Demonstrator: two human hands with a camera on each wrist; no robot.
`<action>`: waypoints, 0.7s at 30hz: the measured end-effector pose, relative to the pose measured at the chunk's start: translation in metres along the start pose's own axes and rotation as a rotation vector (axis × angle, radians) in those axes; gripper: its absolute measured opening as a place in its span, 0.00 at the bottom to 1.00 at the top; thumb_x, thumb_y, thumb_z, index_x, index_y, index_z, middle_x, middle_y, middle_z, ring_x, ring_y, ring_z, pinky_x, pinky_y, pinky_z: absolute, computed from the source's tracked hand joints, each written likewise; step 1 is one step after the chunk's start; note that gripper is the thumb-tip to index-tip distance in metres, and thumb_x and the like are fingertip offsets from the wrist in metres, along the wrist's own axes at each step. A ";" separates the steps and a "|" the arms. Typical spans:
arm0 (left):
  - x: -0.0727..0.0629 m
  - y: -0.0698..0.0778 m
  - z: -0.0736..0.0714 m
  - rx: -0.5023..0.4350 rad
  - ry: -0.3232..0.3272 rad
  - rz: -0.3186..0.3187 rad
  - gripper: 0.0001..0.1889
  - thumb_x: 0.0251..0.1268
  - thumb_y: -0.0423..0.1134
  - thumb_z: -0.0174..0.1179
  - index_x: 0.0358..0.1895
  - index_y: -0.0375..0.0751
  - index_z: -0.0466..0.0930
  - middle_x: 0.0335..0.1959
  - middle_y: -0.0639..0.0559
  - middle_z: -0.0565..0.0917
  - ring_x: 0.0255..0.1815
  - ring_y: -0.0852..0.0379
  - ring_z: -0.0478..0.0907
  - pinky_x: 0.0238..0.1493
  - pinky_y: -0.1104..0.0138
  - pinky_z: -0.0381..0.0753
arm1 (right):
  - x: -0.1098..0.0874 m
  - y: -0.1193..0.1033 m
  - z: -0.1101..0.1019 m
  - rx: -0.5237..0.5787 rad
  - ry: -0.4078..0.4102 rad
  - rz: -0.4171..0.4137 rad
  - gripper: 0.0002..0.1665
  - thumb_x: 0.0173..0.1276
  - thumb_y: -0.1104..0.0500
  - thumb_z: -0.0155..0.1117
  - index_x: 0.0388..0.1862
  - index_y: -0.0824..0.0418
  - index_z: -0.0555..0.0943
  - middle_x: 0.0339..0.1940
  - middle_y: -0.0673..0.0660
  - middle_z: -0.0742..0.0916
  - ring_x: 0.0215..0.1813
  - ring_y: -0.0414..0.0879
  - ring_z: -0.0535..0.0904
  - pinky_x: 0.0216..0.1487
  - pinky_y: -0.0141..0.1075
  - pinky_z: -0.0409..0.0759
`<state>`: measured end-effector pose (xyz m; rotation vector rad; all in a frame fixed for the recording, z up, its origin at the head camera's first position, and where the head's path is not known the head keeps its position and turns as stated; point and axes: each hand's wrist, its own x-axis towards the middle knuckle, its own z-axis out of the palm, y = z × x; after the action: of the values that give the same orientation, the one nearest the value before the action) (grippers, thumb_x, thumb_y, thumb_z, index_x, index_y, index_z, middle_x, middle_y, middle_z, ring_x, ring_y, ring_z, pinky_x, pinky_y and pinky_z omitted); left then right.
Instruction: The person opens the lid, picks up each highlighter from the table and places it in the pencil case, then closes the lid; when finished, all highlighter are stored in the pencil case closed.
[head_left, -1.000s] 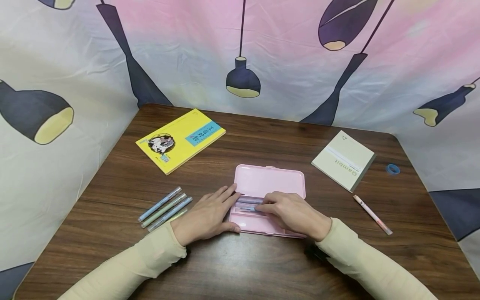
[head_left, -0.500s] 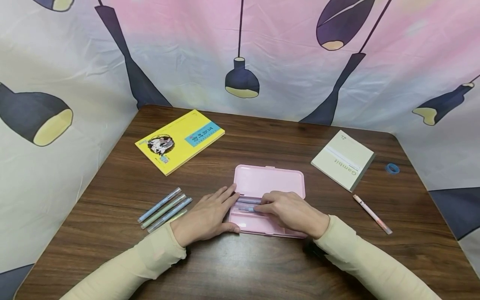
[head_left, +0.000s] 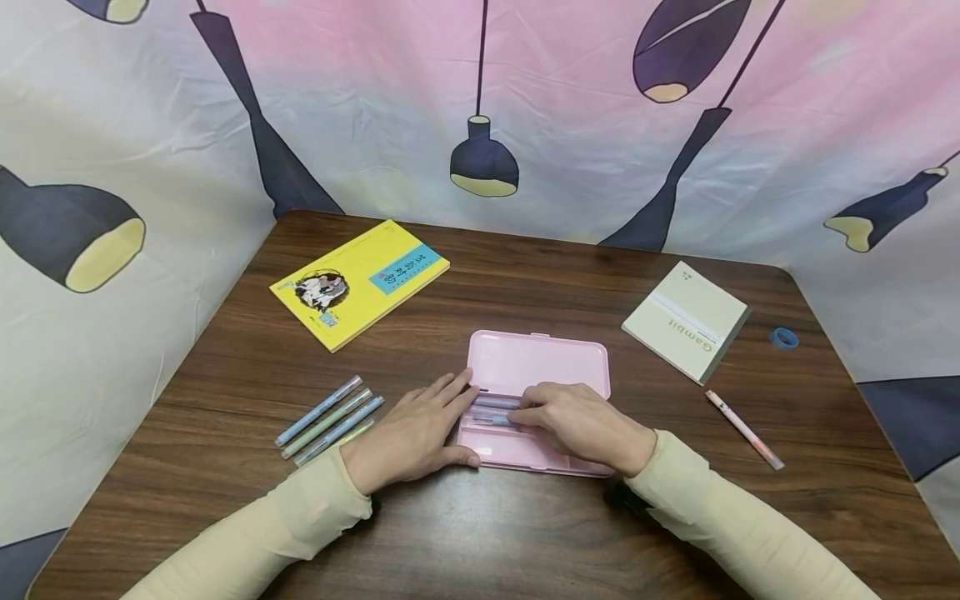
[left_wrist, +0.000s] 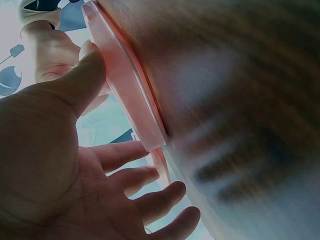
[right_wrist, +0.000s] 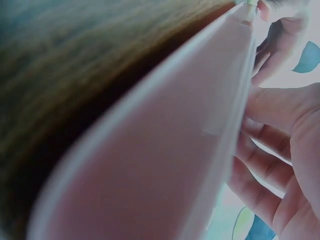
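Note:
A pink pencil case (head_left: 540,363) lies with its lid folded back in the middle of the table. My left hand (head_left: 416,433) rests against its left end, thumb at the near corner and fingers spread rather straight. In the left wrist view those fingers (left_wrist: 145,200) reach along the case's end. Over the tray, my right hand (head_left: 581,425) pinches a pen with a light-blue part (head_left: 497,418); its right end is hidden under the fingers. Behind that pen another bluish pen (head_left: 495,402) lies in the case. The right wrist view shows the curled right fingers (right_wrist: 265,165) above the case wall.
Several pens (head_left: 330,421) lie side by side left of the left forearm. A yellow book (head_left: 360,283) is at the back left, a pale notebook (head_left: 686,321) at the back right. Near the notebook are a blue tape roll (head_left: 784,337) and a white-and-pink pen (head_left: 745,429).
The pen under my right hand has shifted slightly within the case. Both hands otherwise keep nearly the same place, and the things on the table have not moved.

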<state>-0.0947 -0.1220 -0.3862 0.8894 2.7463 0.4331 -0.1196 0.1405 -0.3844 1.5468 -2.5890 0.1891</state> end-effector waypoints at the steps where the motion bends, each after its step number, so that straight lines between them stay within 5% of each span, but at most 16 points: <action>1: 0.000 0.000 0.000 0.001 0.001 0.000 0.47 0.62 0.65 0.62 0.76 0.39 0.61 0.80 0.40 0.54 0.78 0.38 0.55 0.71 0.42 0.62 | 0.000 0.000 0.000 0.001 0.000 -0.003 0.24 0.58 0.73 0.68 0.49 0.52 0.89 0.41 0.48 0.85 0.42 0.40 0.81 0.41 0.36 0.83; 21: 0.000 0.001 0.000 0.014 -0.008 -0.003 0.46 0.62 0.65 0.61 0.76 0.39 0.61 0.80 0.40 0.54 0.78 0.38 0.55 0.71 0.43 0.62 | -0.011 0.000 -0.001 0.019 0.028 0.015 0.25 0.58 0.74 0.67 0.51 0.53 0.87 0.43 0.48 0.85 0.45 0.40 0.81 0.44 0.36 0.83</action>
<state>-0.0942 -0.1212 -0.3862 0.8886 2.7468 0.4090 -0.1143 0.1500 -0.3848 1.5199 -2.5854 0.2368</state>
